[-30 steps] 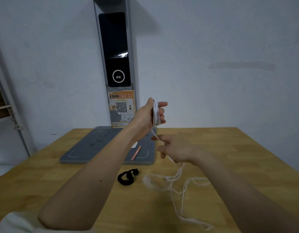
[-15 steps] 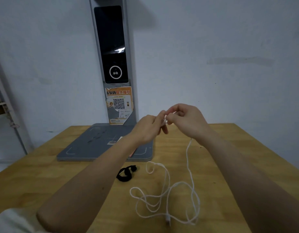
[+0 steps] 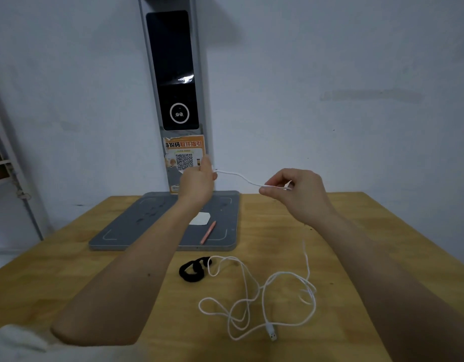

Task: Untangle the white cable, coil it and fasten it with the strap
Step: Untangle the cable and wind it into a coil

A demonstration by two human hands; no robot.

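The white cable (image 3: 262,296) lies in loose tangled loops on the wooden table (image 3: 68,273), its USB plug near the front. One stretch of it is lifted and runs between my hands above the table. My left hand (image 3: 196,182) grips one end of that stretch. My right hand (image 3: 291,190) pinches the cable about a hand's width to the right, and the cable drops from it to the loops below. The black strap (image 3: 193,270), curled into a ring, rests on the table just left of the loops.
A grey flat base (image 3: 126,231) with a tall post (image 3: 173,74) stands at the back of the table. A pink pen (image 3: 208,232) and a white card (image 3: 200,219) lie on the base. The table's right edge slants past my right forearm.
My hands, which met close together half a second ago, have drawn apart, pulling a stretch of cable between them. The turns wound on my left hand a second ago are gone.
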